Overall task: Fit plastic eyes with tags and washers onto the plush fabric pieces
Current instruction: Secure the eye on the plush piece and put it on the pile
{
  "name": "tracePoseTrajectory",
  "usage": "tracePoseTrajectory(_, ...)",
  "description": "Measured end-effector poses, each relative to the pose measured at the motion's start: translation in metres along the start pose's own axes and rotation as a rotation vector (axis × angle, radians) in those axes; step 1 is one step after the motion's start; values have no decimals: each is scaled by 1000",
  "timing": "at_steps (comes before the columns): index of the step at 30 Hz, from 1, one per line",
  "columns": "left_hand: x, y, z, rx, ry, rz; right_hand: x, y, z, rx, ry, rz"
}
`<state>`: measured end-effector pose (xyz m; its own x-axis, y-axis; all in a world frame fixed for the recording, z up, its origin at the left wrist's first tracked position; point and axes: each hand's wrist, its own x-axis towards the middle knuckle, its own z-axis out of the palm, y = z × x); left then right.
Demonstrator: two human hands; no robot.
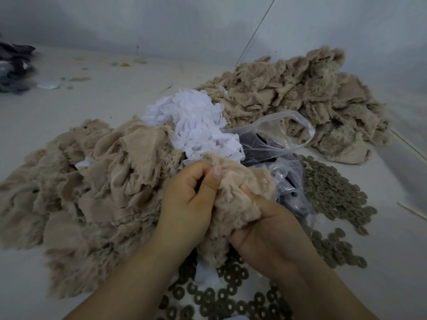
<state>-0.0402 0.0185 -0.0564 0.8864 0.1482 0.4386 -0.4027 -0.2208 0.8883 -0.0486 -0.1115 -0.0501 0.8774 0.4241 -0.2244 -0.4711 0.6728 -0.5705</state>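
Both hands hold one beige plush fabric piece [233, 202] over the table's middle. My left hand [191, 199] pinches its upper left edge between thumb and curled fingers. My right hand [265, 232] grips the piece from the right, thumb pressed into the fabric. Whether an eye sits in the piece is hidden by the fingers. Dull olive ring washers [332, 192] lie scattered to the right and washers [221, 296] also lie under my wrists. White tags [198, 125] are heaped behind the hands. A clear plastic bag [277, 144] with dark parts inside lies just right of the tags.
A pile of beige plush pieces [80, 192] spreads at the left; a bigger pile [300, 100] sits at the back right. Dark fabric [13, 68] lies at the far left edge. A grey wall rises behind the pale table [57, 107].
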Motion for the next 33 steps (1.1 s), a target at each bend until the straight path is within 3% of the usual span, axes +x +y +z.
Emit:
tracePoseTrajectory(4,-3,3,-1,53,-108,78,0,-10,-5,72,15,13)
tracePoseTrajectory(7,-4,0,-1,186,-65,131,-2,-13,-5,93,-48,-22)
tracePoseTrajectory(10,-3,-2,-1,290,-40,227,-4,-5,-3,-176,-84,-147)
tracePoseTrajectory(13,-3,-3,-1,333,-62,295,-3,4,-3,-483,83,-341)
tracePoseTrajectory(18,-4,-2,-1,224,-13,186,-3,0,-5,-388,114,-360)
tracePoseTrajectory(22,-4,1,0,239,-107,217,-3,0,-6,-300,73,-291)
tracePoseTrajectory(27,-3,3,0,-3,-130,20,-2,0,-5,-261,97,-233)
tracePoseTrajectory(33,-4,1,2,-99,-152,-27,-2,1,-5,-256,147,-243)
